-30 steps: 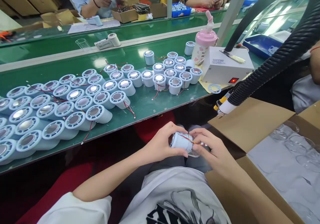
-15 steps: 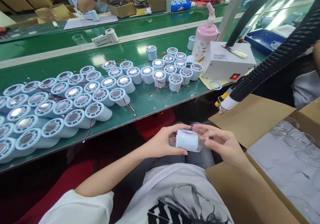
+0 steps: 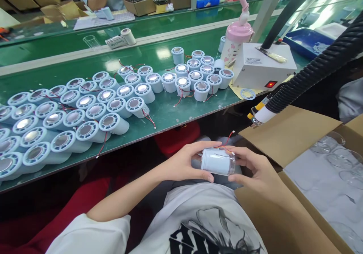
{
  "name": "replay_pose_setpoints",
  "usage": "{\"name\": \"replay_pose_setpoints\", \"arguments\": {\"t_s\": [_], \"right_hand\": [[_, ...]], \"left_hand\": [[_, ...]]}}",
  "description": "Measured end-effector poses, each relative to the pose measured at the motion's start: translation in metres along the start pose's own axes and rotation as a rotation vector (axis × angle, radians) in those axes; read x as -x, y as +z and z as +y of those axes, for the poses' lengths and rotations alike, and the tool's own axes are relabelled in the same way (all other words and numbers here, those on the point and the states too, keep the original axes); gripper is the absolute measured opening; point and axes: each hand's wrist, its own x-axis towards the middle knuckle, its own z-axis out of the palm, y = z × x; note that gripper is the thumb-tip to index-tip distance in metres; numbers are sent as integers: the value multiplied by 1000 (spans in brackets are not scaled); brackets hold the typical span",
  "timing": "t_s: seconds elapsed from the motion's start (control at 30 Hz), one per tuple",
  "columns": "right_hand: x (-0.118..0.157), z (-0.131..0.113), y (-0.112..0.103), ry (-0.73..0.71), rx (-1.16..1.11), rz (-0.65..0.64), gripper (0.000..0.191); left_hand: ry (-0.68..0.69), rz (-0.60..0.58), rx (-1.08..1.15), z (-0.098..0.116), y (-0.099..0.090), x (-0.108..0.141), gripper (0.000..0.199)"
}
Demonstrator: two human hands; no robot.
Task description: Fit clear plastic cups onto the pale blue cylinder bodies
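Observation:
Above my lap, a light blue cylinder lies on its side with a clear plastic sleeve around it. My left hand grips its left end, thumb below and fingers above. My right hand holds the right end, where the clear sleeve sticks out past the blue part. A red wire with a small white plug rises from the top of the cylinder. On the green bench stand several similar blue cylinders with round metallic centres, some with red wires.
A white box with a lit red switch and a pink-lidded bottle stand at the back right. A black ribbed hose hangs on the right. The cardboard box beside me holds clear plastic pieces. Two people work across the bench.
The fingers of my right hand have moved from the wire to around the cylinder's right end. The red wire now sticks up above it. The whole view has shifted slightly.

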Motion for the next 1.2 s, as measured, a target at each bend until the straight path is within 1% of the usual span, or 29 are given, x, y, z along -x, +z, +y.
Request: {"name": "replay_pose_setpoints", "arguments": {"t_s": [0.23,0.43,0.6,0.87,1.03,1.2], "right_hand": [[0,-2,0,84,-163,-48,47],[0,-3,2,190,-297,-50,40],[-3,-4,2,251,-404,-61,37],[-6,1,7,375,-553,-9,36],[-8,-1,11,444,-611,-52,42],[-9,-4,15,492,-681,-57,46]], "left_hand": [[40,4,-54,3,1,4,81],[101,13,-110,4,1,4,79],[141,13,-162,4,1,4,79],[174,16,-171,3,1,3,77],[192,13,-166,2,1,2,75],[192,9,-163,1,1,2,72]]}}
